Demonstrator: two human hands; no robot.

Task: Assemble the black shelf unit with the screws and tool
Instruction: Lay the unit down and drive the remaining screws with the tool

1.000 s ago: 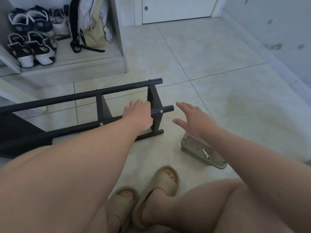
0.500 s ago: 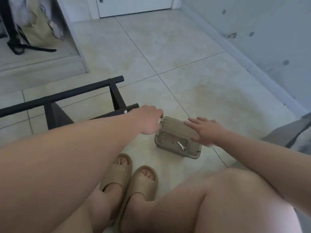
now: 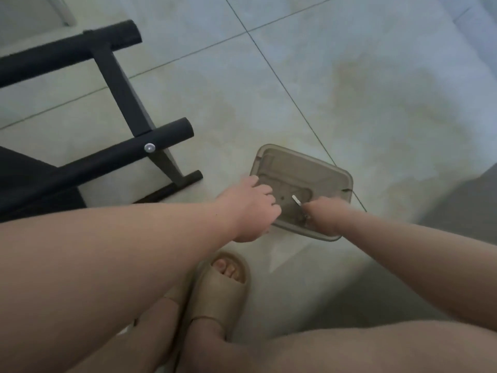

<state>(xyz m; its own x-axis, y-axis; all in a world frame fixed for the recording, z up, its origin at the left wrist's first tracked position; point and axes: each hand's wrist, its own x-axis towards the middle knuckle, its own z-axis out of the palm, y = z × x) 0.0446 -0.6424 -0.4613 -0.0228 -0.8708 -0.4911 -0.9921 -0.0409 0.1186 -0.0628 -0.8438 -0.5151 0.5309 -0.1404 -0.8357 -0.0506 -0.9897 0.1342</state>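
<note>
Right hand (image 3: pixel 325 216), now in the clear box (image 3: pixel 322 168) whose rim the left hand (image 3: pixel 255 208) grips, seems to pinch the wrench (image 3: pixel 296 200), fetching the tool.

The shelf frame (image 3: pixel 118 74) lies on the floor (image 3: pixel 349 76) at left, with a screw (image 3: pixel 149 148) in its nearer tube. The container (image 3: pixel 304 168) sits to the frame's right, apart from it, and a tool (image 3: pixel 296 200) lies inside. The left hand (image 3: pixel 250 208) holds the container's left rim. The right hand (image 3: pixel 322 214) reaches in from the near side (fingertips at the tool's near end). A sandalled foot (image 3: pixel 217 294) stands nearer the viewer.
</note>
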